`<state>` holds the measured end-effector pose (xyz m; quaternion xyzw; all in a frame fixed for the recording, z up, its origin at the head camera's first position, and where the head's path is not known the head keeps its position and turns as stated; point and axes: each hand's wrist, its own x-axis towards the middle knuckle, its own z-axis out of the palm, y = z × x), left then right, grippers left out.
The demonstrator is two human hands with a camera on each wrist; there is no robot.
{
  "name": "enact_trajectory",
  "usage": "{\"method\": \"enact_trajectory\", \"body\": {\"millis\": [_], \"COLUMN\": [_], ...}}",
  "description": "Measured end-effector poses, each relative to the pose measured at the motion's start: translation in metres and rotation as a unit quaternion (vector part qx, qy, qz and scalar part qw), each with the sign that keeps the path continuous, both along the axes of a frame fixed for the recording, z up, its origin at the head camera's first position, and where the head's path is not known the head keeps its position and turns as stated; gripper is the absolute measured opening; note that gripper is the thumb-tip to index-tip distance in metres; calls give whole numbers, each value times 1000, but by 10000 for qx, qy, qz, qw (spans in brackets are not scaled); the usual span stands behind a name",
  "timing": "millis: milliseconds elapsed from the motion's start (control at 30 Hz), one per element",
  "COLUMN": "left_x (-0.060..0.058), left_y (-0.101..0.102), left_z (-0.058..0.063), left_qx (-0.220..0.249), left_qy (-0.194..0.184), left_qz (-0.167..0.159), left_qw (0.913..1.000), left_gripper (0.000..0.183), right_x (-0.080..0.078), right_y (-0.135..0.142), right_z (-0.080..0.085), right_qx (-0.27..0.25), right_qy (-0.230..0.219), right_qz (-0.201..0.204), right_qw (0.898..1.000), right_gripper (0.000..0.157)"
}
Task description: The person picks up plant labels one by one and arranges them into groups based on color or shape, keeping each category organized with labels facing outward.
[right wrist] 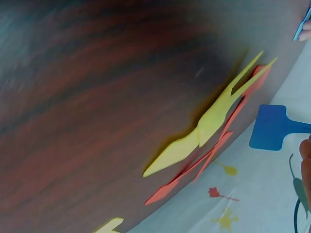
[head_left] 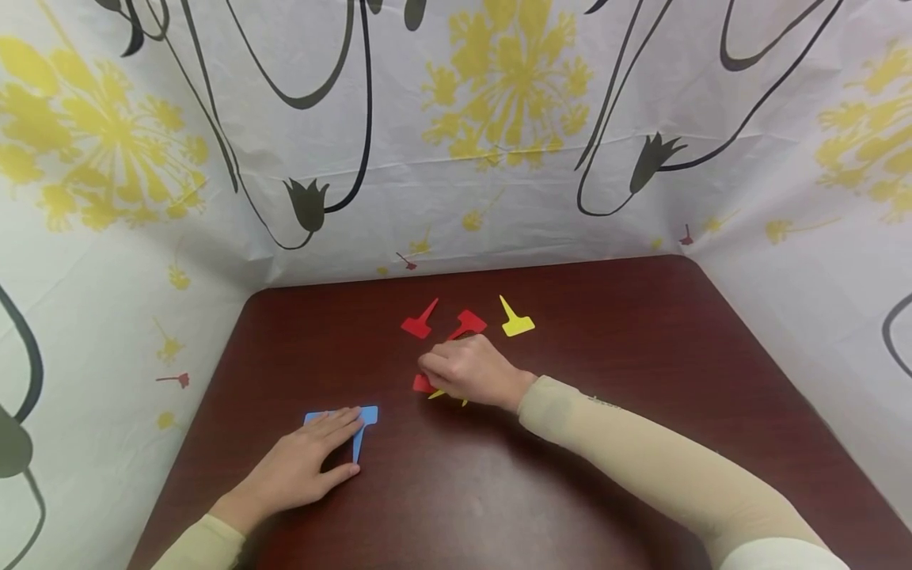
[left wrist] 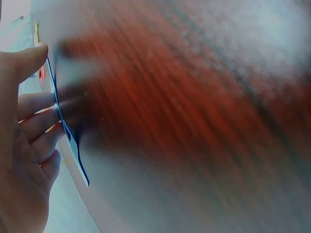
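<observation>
My left hand [head_left: 302,467] rests with straightened fingers on blue T-shaped plant labels [head_left: 369,415] lying on the table; its thumb lies by the tip of one stem. Those labels show edge-on under the fingers in the left wrist view. My right hand [head_left: 473,370] is over the middle of the table, pinching another blue plant label [right wrist: 269,127] by its stem. The head view hides that label behind the hand. Beneath the right hand lie overlapping yellow plant labels [right wrist: 214,116] and red plant labels [right wrist: 165,191], partly covered in the head view.
Beyond the right hand, a red label [head_left: 416,327] and a yellow label [head_left: 517,325] lie on the dark wood table [head_left: 606,317]. Another red label [head_left: 470,320] shows just past the knuckles. A white patterned cloth [head_left: 399,190] hangs around the table's back and sides.
</observation>
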<state>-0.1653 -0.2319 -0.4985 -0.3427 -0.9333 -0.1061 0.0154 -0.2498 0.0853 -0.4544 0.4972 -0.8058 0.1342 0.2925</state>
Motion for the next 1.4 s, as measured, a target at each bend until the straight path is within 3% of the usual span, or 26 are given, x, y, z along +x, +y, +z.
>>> {"method": "enact_trajectory", "body": {"millis": [133,400,567,900,1133,1400], "left_x": [0,-2,-2,-3,-3,-4], "left_y": [1,0,0,0,0,1], "left_z": [1,0,0,3,3,6], "left_qx": [-28,-38,-32,-61,-153,-179], "left_qy": [6,59,81,93,10,-32], "left_qz": [-25,-111,-140,-183,-80,-67], "left_qw": [10000,9999,9999,9998,9999,9998], "left_gripper": [64,64,64,64,64,64], "right_x": [4,12,20,30,35,40], "right_y": [-7,-20,-27,-35,-38,-40], "right_z": [-4,-9,-16,-25,-27,-25], "right_qx": [12,80,284,474,922,1414], "right_qy": [-35,-85,18,-200,-104,-430], "right_qz": [119,282,372,799,1071,1254], "right_qw": [9999,9995,9989,9955,9899,9810], "right_gripper": [6,16,15,9,13,10]}}
